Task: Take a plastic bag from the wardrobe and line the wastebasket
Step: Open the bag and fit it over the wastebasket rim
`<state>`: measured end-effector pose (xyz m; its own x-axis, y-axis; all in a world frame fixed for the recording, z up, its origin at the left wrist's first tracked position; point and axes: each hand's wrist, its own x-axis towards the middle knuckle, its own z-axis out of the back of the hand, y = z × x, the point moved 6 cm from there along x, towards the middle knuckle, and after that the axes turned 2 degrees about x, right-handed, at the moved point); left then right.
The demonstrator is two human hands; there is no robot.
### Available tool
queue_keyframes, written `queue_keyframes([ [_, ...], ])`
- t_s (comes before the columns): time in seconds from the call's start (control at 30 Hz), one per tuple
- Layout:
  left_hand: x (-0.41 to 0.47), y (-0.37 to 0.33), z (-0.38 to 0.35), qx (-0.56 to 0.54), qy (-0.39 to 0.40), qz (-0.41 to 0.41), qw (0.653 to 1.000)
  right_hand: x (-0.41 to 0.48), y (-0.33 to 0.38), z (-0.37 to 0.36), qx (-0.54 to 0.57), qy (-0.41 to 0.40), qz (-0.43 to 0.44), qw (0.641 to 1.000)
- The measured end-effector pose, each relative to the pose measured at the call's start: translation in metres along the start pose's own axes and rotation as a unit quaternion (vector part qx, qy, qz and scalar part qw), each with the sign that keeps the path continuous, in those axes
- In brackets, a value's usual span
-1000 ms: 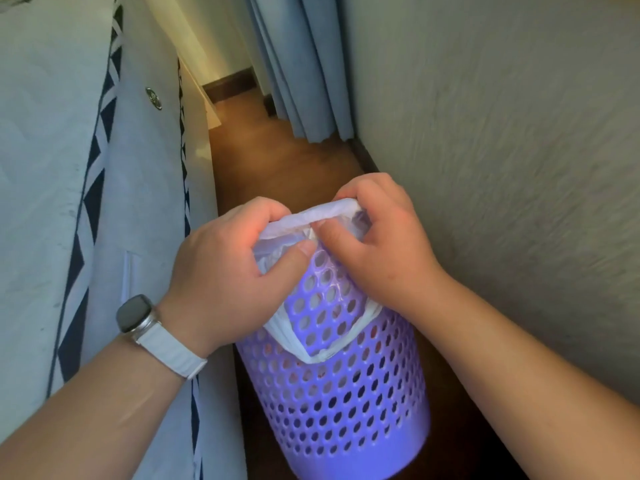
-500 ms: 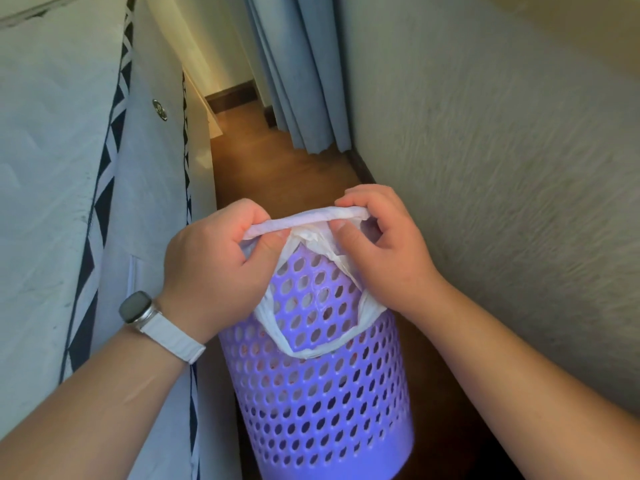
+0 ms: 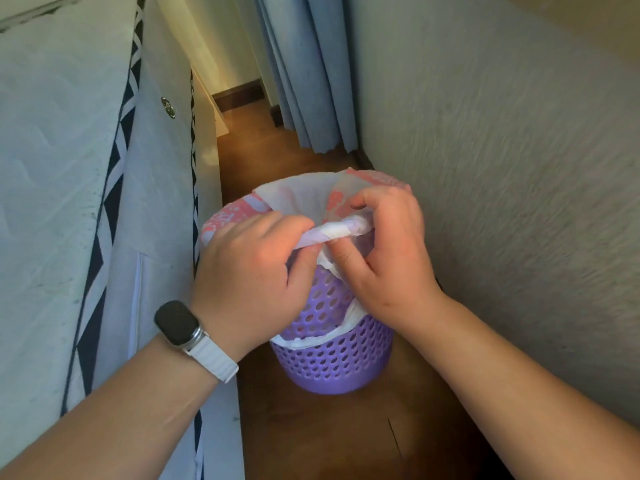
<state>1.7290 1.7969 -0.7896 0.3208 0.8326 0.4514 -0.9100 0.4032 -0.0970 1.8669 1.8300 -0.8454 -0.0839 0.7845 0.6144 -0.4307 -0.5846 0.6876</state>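
The purple perforated wastebasket (image 3: 332, 362) stands on the wooden floor (image 3: 329, 438) in a narrow gap, with the mattress (image 3: 52, 168) edge just to its left and the wall (image 3: 502, 168) close on its right. The white, pink-printed plastic bag (image 3: 301, 195) is draped over the far rim and sides. At the near rim, the left hand (image 3: 249, 271) and right hand (image 3: 388, 258) each pinch a rolled strip of the bag's edge between curled fingers and thumb. A blue curtain (image 3: 304, 81) hangs beyond.
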Motion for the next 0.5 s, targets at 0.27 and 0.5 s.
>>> queue_keyframes([
  [0.27,0.003,0.016,0.011,-0.015,-0.028,0.051,0.998,0.002,-0.006,0.002,0.063,0.006,-0.03,0.998],
  [0.5,0.001,0.022,0.012,-0.135,-0.048,0.101,0.984,0.007,-0.01,0.009,0.084,-0.004,-0.08,0.993],
])
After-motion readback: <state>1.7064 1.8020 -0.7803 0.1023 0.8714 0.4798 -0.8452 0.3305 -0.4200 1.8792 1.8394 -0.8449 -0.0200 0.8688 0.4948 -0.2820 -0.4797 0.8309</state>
